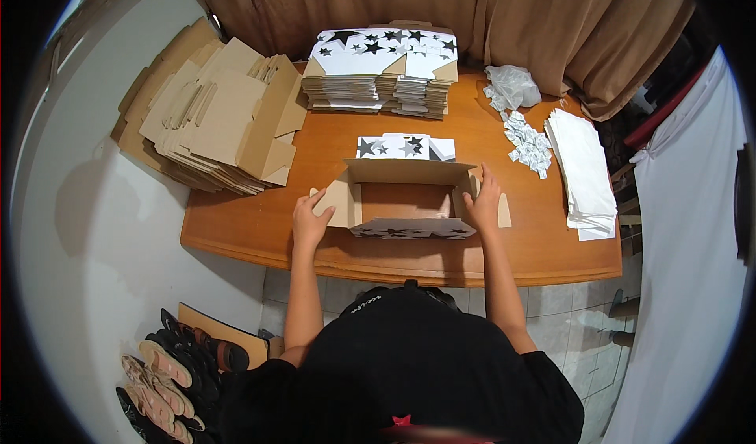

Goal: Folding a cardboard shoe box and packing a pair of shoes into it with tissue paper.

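Note:
A cardboard box (409,173), brown inside and white with black stars outside, stands unfolded in front of me on the table. Its middle is open and the brown tabletop shows through it. My left hand (313,220) grips the flap at the box's left end, thumb on the inner side. At the other end, my right hand (484,201) has its thumb and fingers around the right side flap. A white star-printed panel (392,146) rises behind the box's far wall.
Flat brown cardboard pieces (205,121) are piled at the left. A stack of star-printed folded boxes (382,66) stands at the back. To the right lie small white packets (528,145), a clear plastic bag (513,86) and white sheets (581,172). Shoes (161,389) sit lower left.

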A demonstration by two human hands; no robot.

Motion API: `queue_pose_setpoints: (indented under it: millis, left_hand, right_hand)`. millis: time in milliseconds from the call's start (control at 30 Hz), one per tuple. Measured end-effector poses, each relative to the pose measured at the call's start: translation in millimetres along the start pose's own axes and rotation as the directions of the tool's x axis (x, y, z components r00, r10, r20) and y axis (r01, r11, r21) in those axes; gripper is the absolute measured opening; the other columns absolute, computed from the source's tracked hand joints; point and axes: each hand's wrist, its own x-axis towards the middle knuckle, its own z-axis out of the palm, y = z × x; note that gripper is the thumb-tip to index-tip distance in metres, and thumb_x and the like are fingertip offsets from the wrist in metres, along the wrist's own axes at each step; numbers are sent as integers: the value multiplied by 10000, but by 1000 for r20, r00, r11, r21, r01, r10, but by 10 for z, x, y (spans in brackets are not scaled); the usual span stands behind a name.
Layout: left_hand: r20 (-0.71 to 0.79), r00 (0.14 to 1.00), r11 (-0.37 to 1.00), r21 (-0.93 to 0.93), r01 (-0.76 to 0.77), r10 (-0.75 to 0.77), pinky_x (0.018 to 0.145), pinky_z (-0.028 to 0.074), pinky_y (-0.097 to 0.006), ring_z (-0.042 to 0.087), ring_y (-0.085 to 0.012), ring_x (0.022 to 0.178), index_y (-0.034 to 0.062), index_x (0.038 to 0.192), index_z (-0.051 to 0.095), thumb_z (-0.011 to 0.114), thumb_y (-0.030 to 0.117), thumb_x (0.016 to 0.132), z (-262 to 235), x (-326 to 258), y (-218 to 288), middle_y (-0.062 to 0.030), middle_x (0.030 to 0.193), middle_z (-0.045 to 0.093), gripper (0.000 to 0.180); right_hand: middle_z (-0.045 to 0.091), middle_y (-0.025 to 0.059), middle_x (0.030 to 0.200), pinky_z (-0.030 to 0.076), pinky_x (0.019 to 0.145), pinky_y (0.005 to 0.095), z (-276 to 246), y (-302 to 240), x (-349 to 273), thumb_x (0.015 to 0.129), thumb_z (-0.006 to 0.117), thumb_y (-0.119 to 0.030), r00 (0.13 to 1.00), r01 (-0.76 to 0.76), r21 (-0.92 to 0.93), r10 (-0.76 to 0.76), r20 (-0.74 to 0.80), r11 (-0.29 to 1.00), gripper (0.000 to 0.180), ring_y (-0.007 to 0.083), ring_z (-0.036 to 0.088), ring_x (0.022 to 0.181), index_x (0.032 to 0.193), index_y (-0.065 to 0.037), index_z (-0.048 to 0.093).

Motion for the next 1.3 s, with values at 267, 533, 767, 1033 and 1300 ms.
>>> queue_pose_setpoints:
  millis: [267, 533, 767, 1033, 1300]
  left_hand:
    - [17, 981, 852, 498, 159, -193, 1016, 199, -533, 212, -353, 1300, 36, 1283, 469, 723, 494, 610, 198, -70, 347, -228, 1394, 281, 853]
    - [336, 879, 871, 467, 156, -337, 1067, 86, -564, 10, -385, 1369, -128, 1363, 130, 780, 600, 447, 256, 97, 360, -257, 1466, 70, 1339]
    - [312, 930, 925, 373, 68, -194, 1080, 67, -532, 9, -343, 1380, 21, 1422, 130, 820, 495, 460, 280, 54, 350, -201, 1486, 63, 1275]
    - [532, 828, 914, 223, -340, 178, 1085, 2, -511, -51, -357, 1377, 85, 1431, 182, 788, 546, 493, 457, 214, 399, -232, 1478, 36, 1207]
    - [638, 767, 841, 450, -301, -67, 1052, -84, -535, -191, -406, 1334, 2, 1423, 26, 710, 757, 349, 589, 166, 621, -314, 1425, -154, 1480]
  right_hand:
    - [464, 196, 1112, 417, 866, 404, -8, 52, 157, 646, 634, 107, 991, -105, 70, 99, 86, 992, 806, 357, 482, 1005, 1336, -203, 357]
    - [479, 151, 1078, 415, 857, 400, -26, 201, 58, 583, 679, 57, 981, 121, 87, -132, 139, 989, 453, 305, 495, 946, 996, -119, 621]
    - [467, 123, 1144, 375, 853, 456, -206, 11, -87, 592, 765, -261, 982, 119, -218, -82, 171, 969, 466, 328, 420, 1064, 1028, -147, 645]
    - [461, 135, 1167, 330, 879, 459, -139, 141, -168, 669, 715, -303, 991, 112, -198, -96, 89, 974, 427, 309, 427, 1067, 1063, -157, 636]
    - [547, 148, 1053, 431, 826, 345, -573, 440, 2, 821, 599, -262, 962, -126, 112, 149, -229, 986, 374, 280, 537, 929, 1104, -18, 570]
